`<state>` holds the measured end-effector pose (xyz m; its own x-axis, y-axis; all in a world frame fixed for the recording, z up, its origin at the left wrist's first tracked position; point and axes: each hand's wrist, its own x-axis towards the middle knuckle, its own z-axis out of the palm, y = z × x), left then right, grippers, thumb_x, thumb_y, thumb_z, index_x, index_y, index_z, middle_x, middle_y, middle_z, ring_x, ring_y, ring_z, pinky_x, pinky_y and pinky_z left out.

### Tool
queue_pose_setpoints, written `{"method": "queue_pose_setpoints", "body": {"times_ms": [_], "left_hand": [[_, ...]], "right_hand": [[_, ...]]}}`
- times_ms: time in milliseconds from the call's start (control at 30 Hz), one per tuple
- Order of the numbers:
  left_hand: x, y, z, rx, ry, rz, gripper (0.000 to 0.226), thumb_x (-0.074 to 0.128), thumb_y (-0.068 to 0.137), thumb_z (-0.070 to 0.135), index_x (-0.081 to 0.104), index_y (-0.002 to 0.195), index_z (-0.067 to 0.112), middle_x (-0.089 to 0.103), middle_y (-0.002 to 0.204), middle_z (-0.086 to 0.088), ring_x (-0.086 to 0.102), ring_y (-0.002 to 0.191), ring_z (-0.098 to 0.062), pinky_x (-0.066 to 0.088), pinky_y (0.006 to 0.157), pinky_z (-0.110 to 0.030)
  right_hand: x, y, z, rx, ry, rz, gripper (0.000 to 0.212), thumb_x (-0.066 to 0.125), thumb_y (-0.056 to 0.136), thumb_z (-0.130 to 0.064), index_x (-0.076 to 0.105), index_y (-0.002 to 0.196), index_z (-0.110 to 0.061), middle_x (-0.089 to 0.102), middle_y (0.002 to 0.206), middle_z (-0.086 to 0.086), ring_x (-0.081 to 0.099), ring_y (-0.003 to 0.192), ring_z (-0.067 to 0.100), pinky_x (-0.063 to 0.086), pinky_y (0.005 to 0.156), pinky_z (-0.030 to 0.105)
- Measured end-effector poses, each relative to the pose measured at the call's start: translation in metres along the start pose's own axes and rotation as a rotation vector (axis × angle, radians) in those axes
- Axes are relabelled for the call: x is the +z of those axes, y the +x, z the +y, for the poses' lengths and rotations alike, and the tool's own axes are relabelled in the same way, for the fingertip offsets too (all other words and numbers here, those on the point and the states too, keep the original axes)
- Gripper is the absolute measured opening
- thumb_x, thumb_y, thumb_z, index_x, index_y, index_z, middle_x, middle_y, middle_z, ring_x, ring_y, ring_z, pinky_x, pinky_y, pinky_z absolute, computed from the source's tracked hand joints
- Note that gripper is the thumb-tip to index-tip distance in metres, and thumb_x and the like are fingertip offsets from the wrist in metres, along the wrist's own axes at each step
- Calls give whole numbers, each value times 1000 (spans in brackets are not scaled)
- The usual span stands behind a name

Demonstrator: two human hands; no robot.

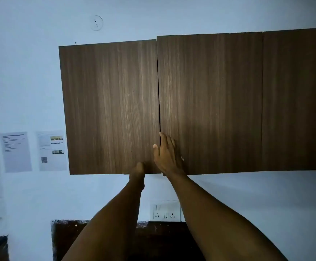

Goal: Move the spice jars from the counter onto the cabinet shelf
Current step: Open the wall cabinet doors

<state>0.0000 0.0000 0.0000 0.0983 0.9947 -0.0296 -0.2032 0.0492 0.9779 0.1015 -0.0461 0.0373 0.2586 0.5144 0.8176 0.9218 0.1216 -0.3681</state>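
Right hand [167, 155] lies flat, grip empty, on the shut cabinet doors [112, 102]; left hand [137, 172] seemingly hooks the bottom edge.

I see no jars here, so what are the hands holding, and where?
No jar. The left hand grips the left cabinet door's bottom edge; the right hand lies flat on the middle door.

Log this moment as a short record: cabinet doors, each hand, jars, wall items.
cabinet doors: left door and right door look shut or nearly so, thin gap between them
left hand: at the left door's bottom edge, fingers hidden beneath it
right hand: fingers spread, flat on the right door near the gap
spice jars: none in view
shelf: hidden behind the doors
wall items: two printed sheets left of the cabinet, socket plate below it
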Motion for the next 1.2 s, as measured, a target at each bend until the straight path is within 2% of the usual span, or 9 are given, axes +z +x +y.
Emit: {"method": "queue_pose_setpoints", "body": {"times_ms": [100, 233, 400, 600, 700, 767, 933, 1067, 1200], "left_hand": [[-1, 13, -10, -209, -150, -63, 63, 55, 98, 37, 37, 150, 5, 52, 142, -18, 53, 126, -35, 42, 111, -45], [5, 35, -25, -198, -379, -178, 65, 52, 96, 38, 45, 153, 6, 45, 159, -17, 35, 152, -37, 30, 125, -46], [13, 43, -31, -151, -452, -204, 62, 49, 99, 43, 48, 151, 10, 55, 152, -14, 52, 140, -37, 32, 125, -48], [0, 18, -34, -167, -486, 6, 71, 53, 101, 52, 32, 152, 8, 54, 146, -21, 57, 131, -42, 48, 112, -55], [-13, 2, -30, -154, -430, 94, 76, 47, 101, 60, 25, 154, 10, 48, 152, -21, 53, 135, -44, 45, 115, -56], [-23, -8, -16, -154, -177, 310, 78, 49, 100, 59, 29, 154, 7, 45, 154, -22, 48, 139, -43, 40, 118, -56], [-57, -44, 35, 299, 324, 584, 70, 57, 100, 43, 36, 154, 3, 42, 157, -20, 41, 146, -38, 32, 123, -53], [-83, -77, 69, 670, 207, 423, 35, 59, 100, 31, 60, 128, 10, 65, 124, -9, 63, 117, -26, 53, 105, -46], [-120, -111, 93, 853, 122, 423, 23, 59, 100, 19, 70, 119, 13, 72, 111, -3, 67, 103, -17, 56, 92, -33]], "right_hand": [[14, 4, 1, 72, 76, -20, 55, 48, 104, -37, 38, 154, -17, 44, 157, 7, 45, 144, 28, 42, 112, 38], [29, 1, 3, 201, 125, -64, 57, 50, 104, -38, 36, 155, -19, 42, 160, 5, 43, 146, 28, 42, 114, 42], [36, -4, 5, 223, 139, -34, 59, 56, 102, -33, 36, 155, -18, 43, 158, 6, 45, 144, 29, 43, 113, 42], [26, 10, -20, 432, 426, -23, 69, 64, 98, -36, 33, 156, -17, 47, 154, 9, 49, 140, 32, 45, 113, 52], [22, 11, -39, 447, 615, -52, 42, 67, 97, -29, 56, 134, -13, 66, 129, 11, 63, 120, 31, 54, 102, 53], [18, 3, -48, 445, 620, -13, 21, 68, 97, -25, 62, 112, -12, 70, 114, 13, 67, 104, 27, 59, 87, 42], [1, -31, -81, 322, 560, 2, 18, 68, 95, -26, 52, 97, -20, 62, 99, 2, 62, 90, 19, 42, 64, 17], [-10, -63, -121, 209, 435, 19, 24, 66, 94, -40, 48, 94, -24, 55, 86, -8, 54, 76, 7, 43, 58, 20], [-22, -92, -171, 120, 427, 30, 30, 69, 91, -44, 48, 88, -23, 56, 78, -6, 57, 68, 11, 44, 52, 22]]}}
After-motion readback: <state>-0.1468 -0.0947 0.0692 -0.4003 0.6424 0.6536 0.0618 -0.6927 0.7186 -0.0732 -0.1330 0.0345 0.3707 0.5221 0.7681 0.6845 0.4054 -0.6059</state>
